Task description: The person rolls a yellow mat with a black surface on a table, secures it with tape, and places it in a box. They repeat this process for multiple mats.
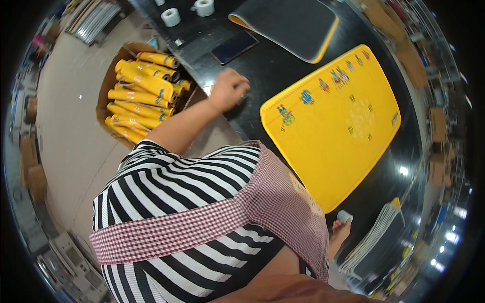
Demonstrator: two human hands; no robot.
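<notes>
A yellow mat (pixel 328 141) with rounded corners lies flat on the black table, small coloured cartoon figures printed along its far edge. My left hand (pixel 230 91) hovers by the table's left edge, apart from the mat. Its fingers are curled in, with a small glint at them; what they hold, if anything, I cannot make out. Beside the mat's near right corner, my right hand (pixel 341 231) grips a roll of white tape (pixel 344 216). Part of that hand is hidden behind the checked apron (pixel 295 212).
A dark phone (pixel 234 48) and two white tape rolls (pixel 171 17) lie farther back on the table. Behind the yellow mat is a folded mat, dark side up (pixel 288 28). Left of the table, a cardboard box (pixel 102 96) holds several rolled yellow mats (pixel 139 93). A mat stack (pixel 376 240) stands lower right.
</notes>
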